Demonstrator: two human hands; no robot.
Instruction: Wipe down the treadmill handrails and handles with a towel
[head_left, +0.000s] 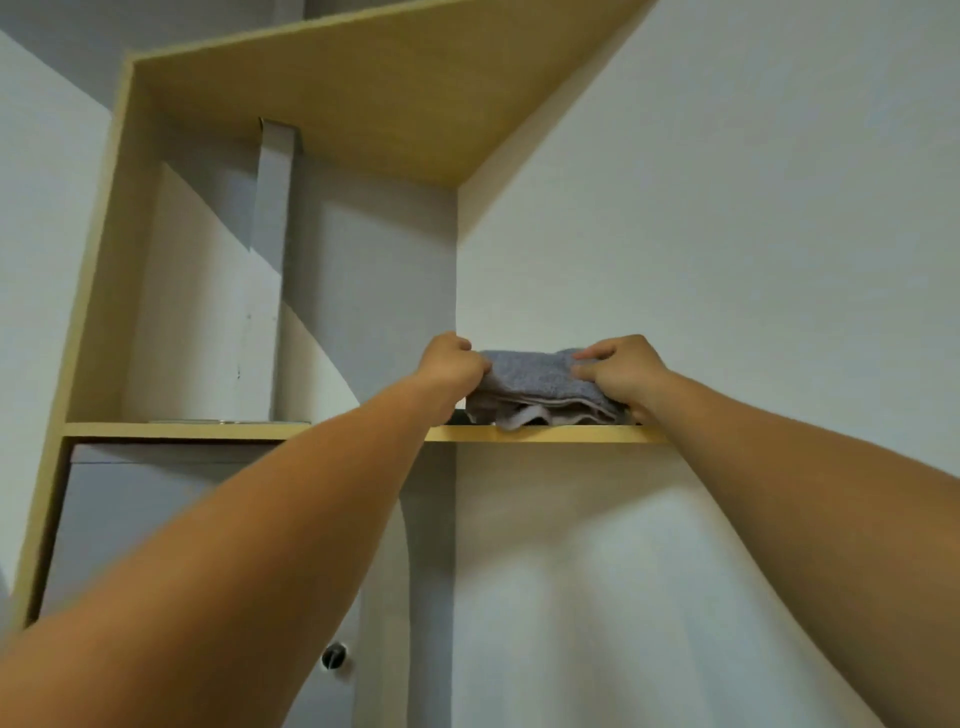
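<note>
A folded grey towel lies on a high wooden shelf, against the white wall at the right. Both my arms reach up to it. My left hand grips the towel's left end with curled fingers. My right hand holds the towel's right end, fingers curled over its top. The underside of the towel droops slightly over the shelf's front edge. No treadmill is in view.
The shelf belongs to a light wood cabinet frame with a top board overhead. A flat round object lies on the shelf's left part. Below is a grey cabinet door with a dark knob.
</note>
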